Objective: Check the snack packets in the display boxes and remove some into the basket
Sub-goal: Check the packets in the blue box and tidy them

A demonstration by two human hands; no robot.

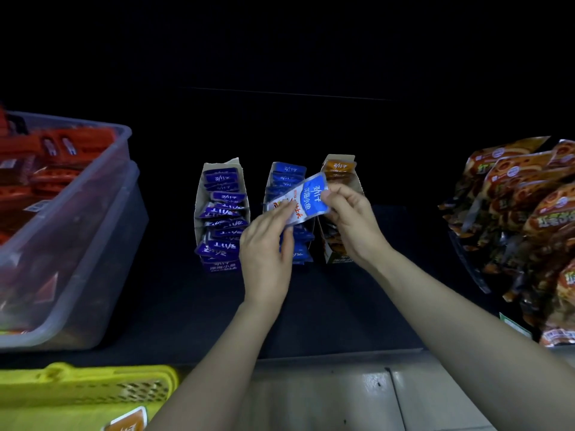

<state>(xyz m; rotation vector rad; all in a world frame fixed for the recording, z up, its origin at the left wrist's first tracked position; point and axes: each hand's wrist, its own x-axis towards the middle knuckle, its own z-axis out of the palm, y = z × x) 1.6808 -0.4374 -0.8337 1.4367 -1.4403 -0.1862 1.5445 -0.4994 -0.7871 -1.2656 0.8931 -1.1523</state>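
At the centre of the frame, the left hand point(267, 250) and the right hand point(351, 222) together pinched one blue snack packet point(306, 199), held above the middle display box point(291, 219). The yellow basket point(84, 387) was at lower left.

Both hands' grip on a blue snack packet point(306, 197), left hand point(267, 253), right hand point(351, 222), above display boxes point(217, 213)

**One view: head cam**
Worn on the head, wide-angle, looking forward and down onto a dark shelf point(336, 306). Display boxes point(198, 209) centre frame at arm's reach; left hand point(264, 253) and right hand point(351, 222) pinch a blue packet point(311, 194) just in front of them. Yellow basket point(87, 377) at bottom-left edge.
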